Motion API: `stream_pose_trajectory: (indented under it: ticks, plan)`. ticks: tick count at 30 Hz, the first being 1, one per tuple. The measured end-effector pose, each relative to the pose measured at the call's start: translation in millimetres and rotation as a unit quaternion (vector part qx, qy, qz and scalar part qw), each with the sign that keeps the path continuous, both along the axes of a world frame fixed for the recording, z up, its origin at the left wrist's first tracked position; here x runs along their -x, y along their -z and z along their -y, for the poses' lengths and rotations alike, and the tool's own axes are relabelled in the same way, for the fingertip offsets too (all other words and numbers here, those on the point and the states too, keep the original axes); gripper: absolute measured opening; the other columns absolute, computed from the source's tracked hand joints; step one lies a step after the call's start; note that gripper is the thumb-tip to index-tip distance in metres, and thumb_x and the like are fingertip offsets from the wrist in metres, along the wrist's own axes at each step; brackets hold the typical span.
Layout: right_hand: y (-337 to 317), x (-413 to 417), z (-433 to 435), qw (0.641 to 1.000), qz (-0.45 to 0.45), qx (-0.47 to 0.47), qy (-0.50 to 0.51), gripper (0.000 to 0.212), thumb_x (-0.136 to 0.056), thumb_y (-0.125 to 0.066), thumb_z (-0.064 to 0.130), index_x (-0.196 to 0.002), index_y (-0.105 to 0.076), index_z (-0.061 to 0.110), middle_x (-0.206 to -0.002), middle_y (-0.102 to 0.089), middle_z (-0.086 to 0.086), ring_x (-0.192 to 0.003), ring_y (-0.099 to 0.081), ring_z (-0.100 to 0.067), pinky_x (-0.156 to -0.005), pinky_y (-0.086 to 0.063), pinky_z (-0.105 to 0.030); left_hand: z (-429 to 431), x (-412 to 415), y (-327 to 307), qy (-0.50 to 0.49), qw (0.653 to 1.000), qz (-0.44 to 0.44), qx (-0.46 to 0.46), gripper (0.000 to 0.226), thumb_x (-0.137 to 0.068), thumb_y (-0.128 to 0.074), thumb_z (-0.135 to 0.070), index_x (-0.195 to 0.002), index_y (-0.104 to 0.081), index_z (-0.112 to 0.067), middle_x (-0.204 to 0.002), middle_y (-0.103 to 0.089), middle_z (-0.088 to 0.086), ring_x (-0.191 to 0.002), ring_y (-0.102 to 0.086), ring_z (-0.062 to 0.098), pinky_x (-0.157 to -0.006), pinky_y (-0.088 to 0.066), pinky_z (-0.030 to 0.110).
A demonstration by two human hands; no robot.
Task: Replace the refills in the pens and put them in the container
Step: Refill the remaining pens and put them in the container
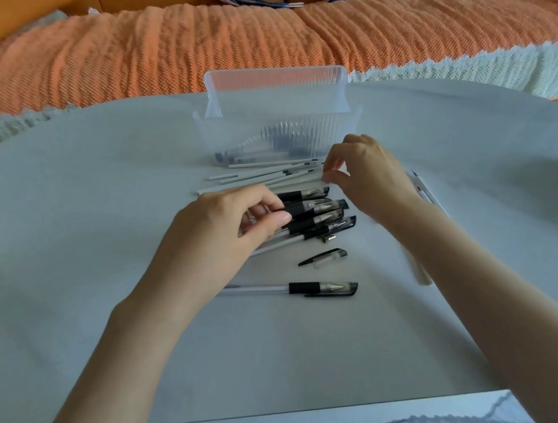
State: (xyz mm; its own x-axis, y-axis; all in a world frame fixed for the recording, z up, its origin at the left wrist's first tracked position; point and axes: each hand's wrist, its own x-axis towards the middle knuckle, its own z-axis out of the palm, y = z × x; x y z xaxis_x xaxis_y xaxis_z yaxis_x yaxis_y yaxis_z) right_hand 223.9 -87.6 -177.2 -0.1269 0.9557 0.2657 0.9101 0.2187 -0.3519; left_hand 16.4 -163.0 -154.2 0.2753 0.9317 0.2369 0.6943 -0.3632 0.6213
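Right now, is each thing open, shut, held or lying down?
Clear ribbed plastic container: open, pens inside.
Thin white refills: lying loose.
Pile of black-capped pens: capped, lying.
Loose black pen cap: off, lying alone.
Left hand: grips one piled pen.
Right hand: at refill ends, grip unclear.

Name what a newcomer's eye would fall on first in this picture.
Two bare hands meet at the centre of the table: the left hand grips one of the heaped black-capped pens, and the right hand touches the ends of the white refills just beyond. Behind them stands a clear container, against a bright orange sofa cover.
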Motion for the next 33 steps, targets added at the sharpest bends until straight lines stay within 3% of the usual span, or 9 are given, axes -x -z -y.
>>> stream_pose_trajectory:
  ticks: [4, 8, 11, 15, 19, 25, 33]
  plan:
    - [-2, -6, 5, 1.000, -0.008, 0.007, -0.009, 0.008, -0.087, -0.062, 0.013, -0.089, -0.065, 0.006, -0.091, -0.057, -0.004, -0.095, -0.048, -0.021, -0.070, -0.032, -0.026, 1, 1, 0, -0.001, 1.000, 0.009, 0.008, 0.014, -0.083, -0.060, -0.041, -0.087, -0.064, -0.029, -0.071, -0.064, -0.017, -0.067, -0.058, 0.004, -0.068, -0.050, 0.029]
    - [-16, -18, 24, 0.992, -0.124, 0.020, 0.008, 0.004, -0.086, -0.061, 0.009, -0.085, -0.064, 0.010, -0.079, -0.064, 0.000, -0.079, -0.058, -0.020, -0.071, -0.042, -0.030, -1, 5, 0, -0.005, 1.000, 0.028, 0.011, 0.010, -0.085, -0.060, -0.036, -0.089, -0.064, -0.028, -0.072, -0.065, -0.014, -0.064, -0.059, 0.005, -0.068, -0.052, 0.033]
    - [-24, -27, 43, 0.979, -0.199, 0.032, -0.015, 0.014, -0.084, -0.061, 0.005, -0.077, -0.061, 0.016, -0.068, -0.064, 0.004, -0.062, -0.055, -0.009, -0.062, -0.042, -0.019, -2, 9, 1, -0.025, 0.999, 0.040, 0.014, 0.008, -0.086, -0.059, -0.034, -0.089, -0.063, -0.027, -0.074, -0.066, -0.013, -0.061, -0.061, 0.005, -0.068, -0.052, 0.032]
    - [-28, -40, 58, 0.968, -0.246, 0.052, -0.020, 0.020, -0.083, -0.061, 0.004, -0.073, -0.060, 0.021, -0.067, -0.065, 0.005, -0.059, -0.054, -0.003, -0.064, -0.042, -0.014, -4, 12, 2, -0.044, 0.998, 0.048, 0.004, 0.005, -0.090, -0.057, -0.029, -0.089, -0.060, -0.025, -0.074, -0.065, -0.014, -0.061, -0.060, 0.005, -0.069, -0.054, 0.035]
    - [-28, -47, 60, 0.966, -0.251, 0.063, -0.021, 0.019, -0.083, -0.062, 0.004, -0.073, -0.061, 0.020, -0.066, -0.066, 0.003, -0.058, -0.055, -0.002, -0.065, -0.043, -0.013, -6, 17, 2, -0.053, 0.997, 0.055, 0.003, 0.004, -0.091, -0.056, -0.030, -0.089, -0.058, -0.027, -0.076, -0.065, -0.015, -0.062, -0.061, 0.005, -0.071, -0.054, 0.039]
    - [-27, -47, 60, 0.970, -0.233, 0.066, -0.018, 0.016, -0.083, -0.063, 0.004, -0.074, -0.062, 0.017, -0.068, -0.066, 0.004, -0.062, -0.057, -0.006, -0.071, -0.046, -0.022, -6, 18, 2, -0.050, 0.997, 0.058, -0.004, 0.005, -0.091, -0.055, -0.031, -0.089, -0.058, -0.027, -0.076, -0.065, -0.015, -0.064, -0.061, 0.006, -0.070, -0.054, 0.040]
    - [-30, -47, 62, 0.977, -0.201, 0.067, -0.018, 0.015, -0.082, -0.062, 0.003, -0.074, -0.062, 0.016, -0.068, -0.065, 0.004, -0.061, -0.055, -0.003, -0.064, -0.041, -0.008, -6, 20, 3, -0.048, 0.997, 0.053, -0.012, 0.002, -0.090, -0.057, -0.030, -0.089, -0.058, -0.030, -0.075, -0.064, -0.017, -0.062, -0.060, 0.003, -0.069, -0.055, 0.039]
